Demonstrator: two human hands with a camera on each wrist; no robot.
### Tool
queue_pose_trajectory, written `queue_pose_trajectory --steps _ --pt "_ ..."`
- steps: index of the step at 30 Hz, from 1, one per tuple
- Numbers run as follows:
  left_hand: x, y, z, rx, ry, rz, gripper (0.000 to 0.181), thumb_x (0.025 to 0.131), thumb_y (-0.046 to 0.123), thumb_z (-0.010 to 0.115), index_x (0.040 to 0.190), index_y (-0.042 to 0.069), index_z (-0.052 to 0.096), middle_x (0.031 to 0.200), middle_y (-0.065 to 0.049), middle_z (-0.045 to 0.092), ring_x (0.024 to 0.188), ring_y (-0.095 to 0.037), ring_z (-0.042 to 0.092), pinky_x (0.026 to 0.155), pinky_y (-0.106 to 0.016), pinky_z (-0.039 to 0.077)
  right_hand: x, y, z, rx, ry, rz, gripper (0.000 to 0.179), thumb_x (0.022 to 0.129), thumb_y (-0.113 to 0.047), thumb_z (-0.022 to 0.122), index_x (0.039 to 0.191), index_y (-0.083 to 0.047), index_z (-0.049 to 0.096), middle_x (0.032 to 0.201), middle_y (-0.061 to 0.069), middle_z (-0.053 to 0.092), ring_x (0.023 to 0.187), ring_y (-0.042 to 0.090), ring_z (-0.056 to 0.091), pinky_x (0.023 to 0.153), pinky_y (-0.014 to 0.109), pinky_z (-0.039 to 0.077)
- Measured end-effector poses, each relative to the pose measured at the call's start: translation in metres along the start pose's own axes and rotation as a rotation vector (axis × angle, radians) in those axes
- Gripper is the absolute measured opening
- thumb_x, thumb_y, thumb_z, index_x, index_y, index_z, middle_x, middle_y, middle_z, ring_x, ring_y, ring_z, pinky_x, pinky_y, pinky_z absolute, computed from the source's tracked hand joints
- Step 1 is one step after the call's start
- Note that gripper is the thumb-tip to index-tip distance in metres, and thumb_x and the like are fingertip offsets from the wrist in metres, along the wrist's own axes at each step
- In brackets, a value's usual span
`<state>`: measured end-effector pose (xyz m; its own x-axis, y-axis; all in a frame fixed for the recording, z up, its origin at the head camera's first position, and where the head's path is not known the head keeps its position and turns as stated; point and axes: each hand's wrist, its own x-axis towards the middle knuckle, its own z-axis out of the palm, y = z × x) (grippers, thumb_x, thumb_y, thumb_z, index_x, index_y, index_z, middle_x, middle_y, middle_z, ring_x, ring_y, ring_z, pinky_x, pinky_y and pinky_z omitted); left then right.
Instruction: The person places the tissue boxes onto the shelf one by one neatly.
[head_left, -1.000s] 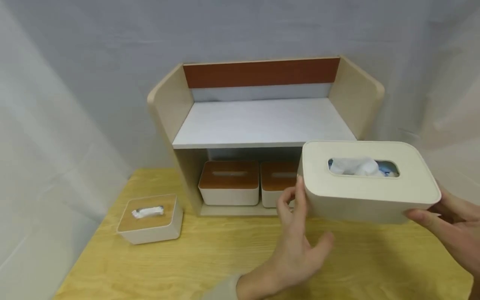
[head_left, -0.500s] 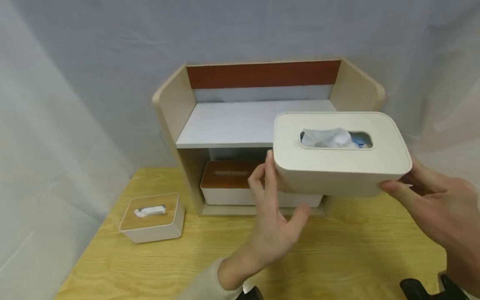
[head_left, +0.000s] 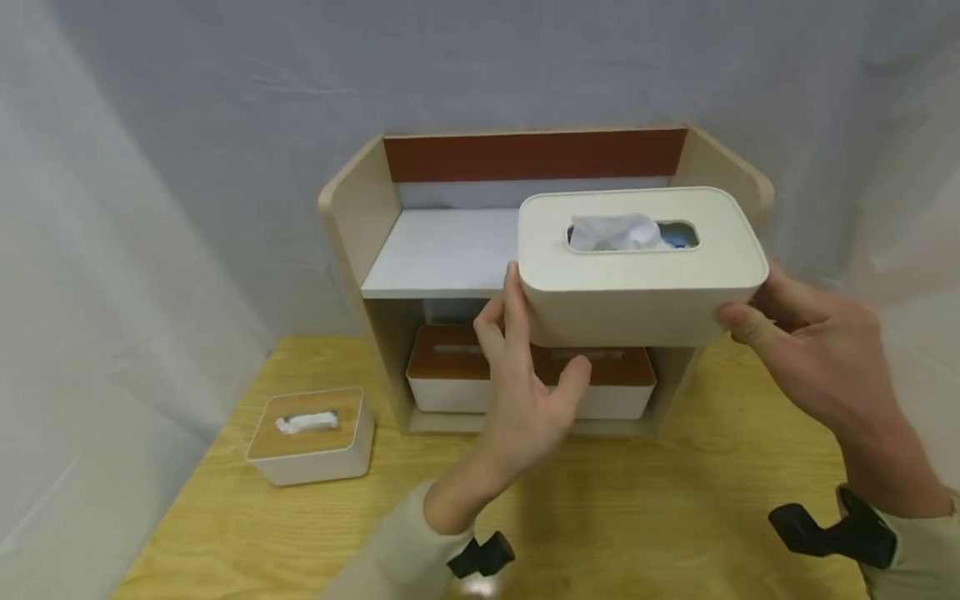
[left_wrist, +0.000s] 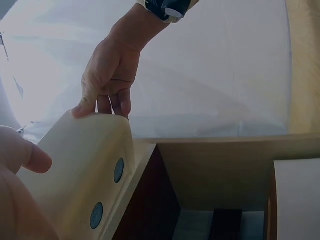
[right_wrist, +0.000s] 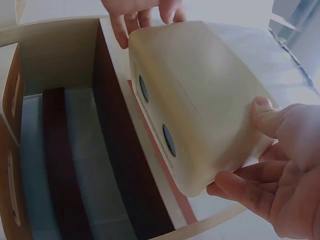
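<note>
Yellow wood-grain table (head_left: 675, 517), pale cloth backdrop (head_left: 187, 125) behind, two-tier shelf unit (head_left: 442, 250) standing near the back.

Head view: white tissue box (head_left: 642, 271) held up in front of the shelf unit, overlapping the right part of its upper board; gap in depth can't be told. Long axis runs left-right, roughly parallel to the board's front edge. Lid faces up, tipped toward the camera, white tissue (head_left: 615, 232) in the slot. Right hand (head_left: 817, 342) clamped on the right end, thumb in front, fingers going behind; box lies to its left. Left hand (head_left: 525, 404) at the opposite end, fingers extended, fingertip against the left side, thumb apart from the box; box lies to its right. Neither hand nearer, one per end. Lower tier: left brown-lidded box (head_left: 442, 392) and right brown-lidded box (head_left: 618, 400), side by side. Small tissue box (head_left: 311, 442) on the table, well left.

Left wrist view: underside shows round feet (left_wrist: 119, 170); left thumb off the box, right hand gripping the far end.

Right wrist view: right thumb on the box wall, fingers curled beneath; left fingers at the other end, not wrapped.
</note>
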<state>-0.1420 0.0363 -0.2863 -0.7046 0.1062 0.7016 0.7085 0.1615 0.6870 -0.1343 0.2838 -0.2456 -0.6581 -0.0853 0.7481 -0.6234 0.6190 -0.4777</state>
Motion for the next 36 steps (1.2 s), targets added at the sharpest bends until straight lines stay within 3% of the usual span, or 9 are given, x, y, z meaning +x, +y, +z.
queue_pose_trajectory --steps 7,17,24,30,34,36 --pt "0.013 -0.011 0.002 0.026 -0.038 -0.091 0.098 0.083 0.01 0.06 0.15 0.033 -0.007 0.139 -0.011 0.01 0.126 -0.016 0.021 0.102 -0.039 0.032 0.008 0.015 0.008 0.108 0.021 0.041 0.056 0.08 0.007 0.07 0.13 -0.013 0.056 0.109 -0.02 0.063 0.089 -0.006 0.064 0.065 0.01 0.05" --pt "0.029 -0.026 0.003 0.104 -0.023 -0.019 0.097 0.082 0.008 0.059 0.152 0.026 -0.005 0.132 -0.013 0.018 0.121 -0.019 0.023 0.099 -0.037 0.034 0.022 0.025 0.018 0.129 0.078 0.147 0.049 0.085 -0.003 0.069 0.129 -0.021 0.058 0.097 -0.026 0.065 0.08 -0.006 0.065 0.064 0.01 0.05" --pt "0.032 -0.029 0.002 0.138 -0.077 -0.02 0.095 0.083 0.008 0.058 0.152 0.024 -0.005 0.142 -0.013 0.016 0.128 -0.02 0.019 0.101 -0.04 0.035 0.028 0.026 0.026 0.08 0.177 0.178 0.044 0.083 -0.01 0.072 0.124 -0.024 0.063 0.104 -0.015 0.068 0.081 -0.007 0.064 0.065 0.008 0.048" --pt "0.032 -0.03 0.0 0.176 -0.121 -0.015 0.093 0.084 0.01 0.056 0.152 0.022 -0.006 0.145 -0.013 0.016 0.13 -0.018 0.022 0.103 -0.041 0.034 0.024 0.022 0.029 -0.033 0.239 0.163 0.046 0.083 -0.014 0.073 0.125 -0.028 0.062 0.114 0.004 0.068 0.09 -0.012 0.06 0.07 0.004 0.045" --pt "0.031 -0.029 -0.003 0.212 -0.143 0.025 0.092 0.084 0.011 0.056 0.152 0.019 -0.005 0.149 -0.012 0.016 0.132 -0.018 0.02 0.106 -0.041 0.032 0.015 0.016 0.034 -0.069 0.267 0.085 0.053 0.08 -0.005 0.072 0.129 -0.022 0.06 0.118 0.011 0.064 0.097 -0.008 0.058 0.075 0.005 0.045" --pt "0.031 -0.028 -0.004 0.222 -0.155 0.051 0.09 0.085 0.01 0.056 0.152 0.015 -0.004 0.151 -0.011 0.014 0.135 -0.017 0.018 0.109 -0.041 0.029 0.01 0.013 0.037 -0.081 0.245 0.036 0.059 0.079 0.002 0.07 0.132 -0.017 0.057 0.122 0.012 0.059 0.104 -0.001 0.057 0.077 0.005 0.044"
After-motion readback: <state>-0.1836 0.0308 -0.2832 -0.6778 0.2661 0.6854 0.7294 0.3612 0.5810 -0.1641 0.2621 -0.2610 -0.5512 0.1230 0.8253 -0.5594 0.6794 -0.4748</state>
